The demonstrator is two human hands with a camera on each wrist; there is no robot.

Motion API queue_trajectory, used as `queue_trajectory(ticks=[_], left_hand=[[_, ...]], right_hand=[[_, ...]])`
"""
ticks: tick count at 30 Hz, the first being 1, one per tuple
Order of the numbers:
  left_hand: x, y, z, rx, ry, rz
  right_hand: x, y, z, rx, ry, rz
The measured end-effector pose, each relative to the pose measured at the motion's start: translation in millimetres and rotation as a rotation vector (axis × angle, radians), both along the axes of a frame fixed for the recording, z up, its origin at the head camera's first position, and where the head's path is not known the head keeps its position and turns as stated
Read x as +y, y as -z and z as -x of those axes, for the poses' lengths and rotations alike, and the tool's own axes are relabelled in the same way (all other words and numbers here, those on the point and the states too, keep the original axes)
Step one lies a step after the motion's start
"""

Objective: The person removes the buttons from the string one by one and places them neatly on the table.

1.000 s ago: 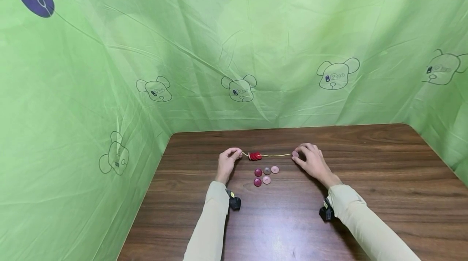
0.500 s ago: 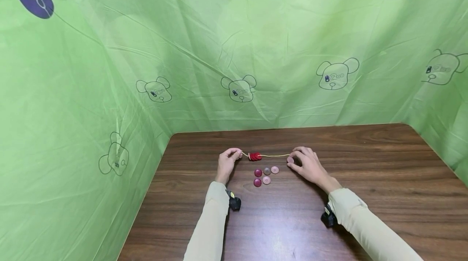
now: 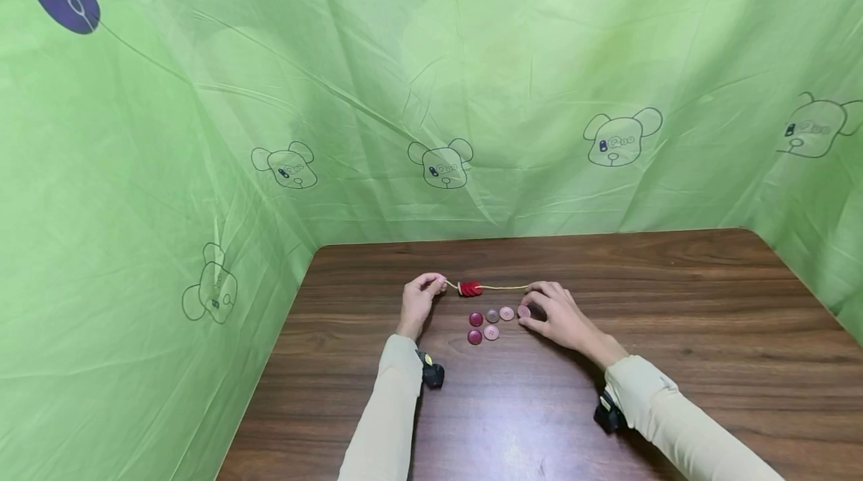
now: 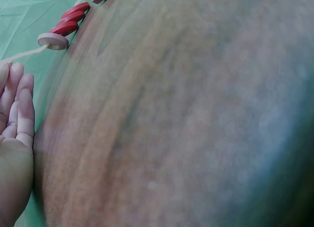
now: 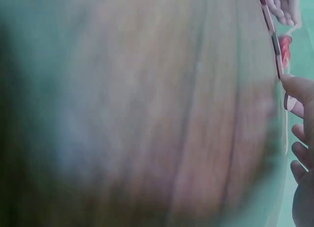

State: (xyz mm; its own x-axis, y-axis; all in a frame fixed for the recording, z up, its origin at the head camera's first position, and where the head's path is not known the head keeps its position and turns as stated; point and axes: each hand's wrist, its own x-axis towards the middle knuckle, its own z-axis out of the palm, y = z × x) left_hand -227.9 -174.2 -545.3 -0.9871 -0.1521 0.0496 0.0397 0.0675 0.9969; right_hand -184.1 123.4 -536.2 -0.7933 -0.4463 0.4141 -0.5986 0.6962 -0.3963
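"The wooden table [image 3: 708, 301] backs onto a green cloth [image 3: 512, 84]. What's changed?"

"The right hand [image 3: 558, 316] has moved nearer the person, its pinched pink button [image 3: 524, 312] now just beside the loose buttons [image 3: 491, 333]. I'd judge that puts it with the loose group, apart from the strung stack."

"Is it off the cord [image 3: 502, 288]?"

"Can't tell; the cord reaches that hand's fingers."

"And the left hand [image 3: 418, 303]?"

"Pinching the other end, near the strung red buttons [image 3: 470, 289]."

"Any containers?"

"None I can see; the loose ones lie straight on the wood."
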Motion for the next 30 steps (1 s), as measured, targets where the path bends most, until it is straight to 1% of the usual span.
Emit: queue_trajectory(ticks=[5,10,12,15,16,18,22,25,30], left_hand=[[-0.4,0.3,-0.3,-0.002,0.016,-0.011],[-2.8,-2.0,-0.3,-0.003,0.059,-0.027],[-2.8,-8.1,-2.9,-0.003,0.072,-0.030],[-1.2,-20.2,-10.1,0.008,0.077,-0.027],[-1.0,-20.2,-10.2,0.010,0.074,-0.026],[-0.5,-16.6,-9.2,0.019,0.063,-0.023],[-0.7,-1.4,-1.1,0.025,0.033,-0.015],[0.2,-1.6,-1.2,0.030,0.016,-0.004],[-0.3,-0.8,-1.8,0.030,0.008,-0.002]], right_hand=[[-7.5,-1.4,-5.4,0.003,-0.048,0.006],[-12.6,-0.3,-8.1,0.002,-0.087,0.002],[-13.9,0.0,-8.5,0.009,-0.101,-0.002],[-15.8,-0.2,-9.0,0.007,-0.119,-0.010],[-16.4,0.0,-9.0,0.005,-0.125,-0.013],[-17.5,0.1,-9.4,0.000,-0.137,-0.017],[-18.9,0.3,-10.5,-0.001,-0.150,-0.019],[-19.4,1.2,-10.6,-0.001,-0.152,-0.017],[-19.3,2.0,-10.9,-0.016,-0.149,-0.026]])
